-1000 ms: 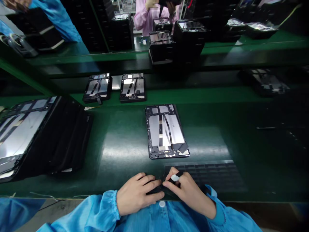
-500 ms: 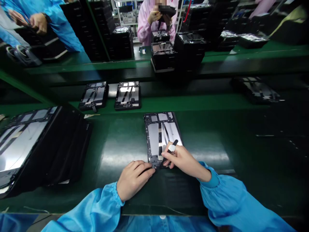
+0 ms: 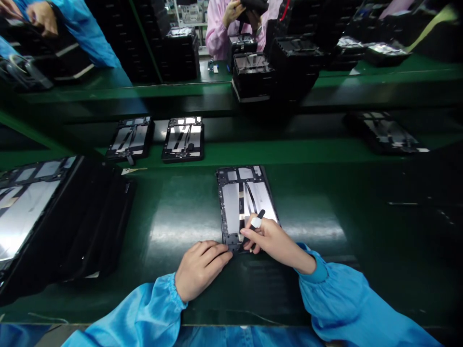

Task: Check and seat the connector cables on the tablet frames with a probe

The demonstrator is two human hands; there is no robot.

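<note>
Two bare hands, L hand [image 3: 202, 270] & R hand [image 3: 273, 238], are now working at the near end of an opened black tablet-like device w/ silver inner panels [image 3: 231, 207]; since approx 1 s ago they've been moving up from the near table edge, so I'm judging tool work is under way there. R hand is holding a slim black stick-like tool [image 3: 261, 213] in a narrow, pen-style pinch; tip I can't make out. L hand is resting, fingers close together, at the device's near-left corner; can't tell if it's gripping.

Device is lying mid-scene on a glossy dark-green tabletop [image 3: 173, 193]. Far left, two similar black-and-silver units [image 3: 183, 140] are sitting side by side; a black stack [image 3: 87, 217] is standing nearer left. Beyond, a co-worker's pink sleeve [image 3: 216, 33] is showing behind a green bench [image 3: 210, 88].
</note>
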